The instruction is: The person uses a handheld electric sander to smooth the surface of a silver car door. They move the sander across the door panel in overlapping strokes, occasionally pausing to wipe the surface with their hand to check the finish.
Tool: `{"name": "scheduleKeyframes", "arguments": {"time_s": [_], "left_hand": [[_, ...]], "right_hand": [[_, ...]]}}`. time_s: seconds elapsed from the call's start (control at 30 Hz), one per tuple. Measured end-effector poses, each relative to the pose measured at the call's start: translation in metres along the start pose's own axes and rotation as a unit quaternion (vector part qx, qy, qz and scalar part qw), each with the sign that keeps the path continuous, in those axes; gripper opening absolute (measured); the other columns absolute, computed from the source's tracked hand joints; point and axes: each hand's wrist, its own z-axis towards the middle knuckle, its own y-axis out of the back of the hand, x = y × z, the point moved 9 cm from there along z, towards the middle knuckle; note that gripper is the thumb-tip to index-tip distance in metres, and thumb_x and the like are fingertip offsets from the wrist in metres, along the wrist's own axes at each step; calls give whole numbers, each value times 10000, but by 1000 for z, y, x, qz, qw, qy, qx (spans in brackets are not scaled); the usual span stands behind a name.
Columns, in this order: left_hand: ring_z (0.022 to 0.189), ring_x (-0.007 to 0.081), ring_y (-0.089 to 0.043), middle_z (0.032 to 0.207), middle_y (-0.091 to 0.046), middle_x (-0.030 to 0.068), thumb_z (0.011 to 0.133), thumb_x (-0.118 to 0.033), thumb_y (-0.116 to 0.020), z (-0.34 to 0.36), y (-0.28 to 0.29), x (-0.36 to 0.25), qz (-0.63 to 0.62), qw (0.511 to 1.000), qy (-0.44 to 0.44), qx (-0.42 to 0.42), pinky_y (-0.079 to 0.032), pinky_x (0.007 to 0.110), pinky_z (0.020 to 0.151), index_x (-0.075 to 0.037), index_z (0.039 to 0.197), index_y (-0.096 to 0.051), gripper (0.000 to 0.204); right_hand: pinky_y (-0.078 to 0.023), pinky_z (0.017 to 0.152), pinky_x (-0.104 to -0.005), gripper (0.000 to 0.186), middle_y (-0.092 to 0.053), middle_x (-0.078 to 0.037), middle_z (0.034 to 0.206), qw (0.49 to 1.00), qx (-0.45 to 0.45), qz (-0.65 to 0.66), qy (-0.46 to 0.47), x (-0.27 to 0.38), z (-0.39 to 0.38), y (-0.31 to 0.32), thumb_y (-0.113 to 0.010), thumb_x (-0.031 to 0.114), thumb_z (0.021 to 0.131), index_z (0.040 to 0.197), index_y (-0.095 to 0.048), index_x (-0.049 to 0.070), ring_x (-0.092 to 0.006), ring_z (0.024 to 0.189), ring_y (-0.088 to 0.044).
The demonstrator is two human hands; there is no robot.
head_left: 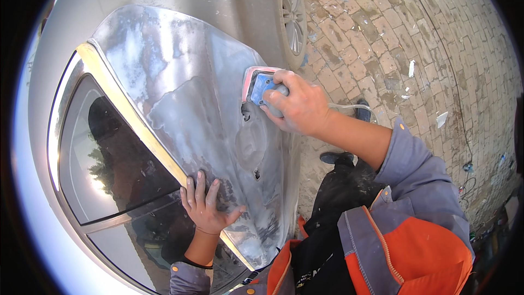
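Observation:
My right hand [300, 102] is closed around a blue sander [262, 87], whose pad rests on the car door [188, 106] near its far right edge. The door's surface is patchy, with grey, whitish and bare-looking areas. Just nearer than the sander are a handle recess [251, 141] and two small dark holes, with the handle itself absent. Fingers spread, my left hand [205, 205] lies flat on the door by the window, partly over a strip of yellow masking tape [134, 117]. A pale hose [349, 107] runs rightward from behind my right wrist.
Dark side windows [117, 147] lie left of the tape. A wheel [292, 15] stands beyond the door. Brick paving [376, 49] with paper scraps [441, 119] and a thin dark cable [445, 49] spreads along the right. My shoes [362, 110] are beside the car.

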Motion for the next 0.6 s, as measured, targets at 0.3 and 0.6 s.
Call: {"name": "scheduleKeyframes", "arguments": {"time_s": [0.3,0.6], "left_hand": [[1573,420,-406,1615,-555,214,861,-880,-643,-1,-1,1,-2,1000,5,3,-198,580,1303,-164,1483,-629,948],[1576,418,-403,1615,-555,213,856,-892,-636,-1,0,1,2,1000,2,5,-198,580,1305,-169,1490,-629,962]], "right_hand": [[-596,622,-377,394,-599,-96,1198,1000,-7,-2,3,2,0,2,-915,244,768,1073,-671,191,-258,944,-713],[-616,652,-399,377,-595,-106,1204,1000,0,5,-13,1,1,1,-895,244,783,1073,-662,186,-280,978,-715]]}}
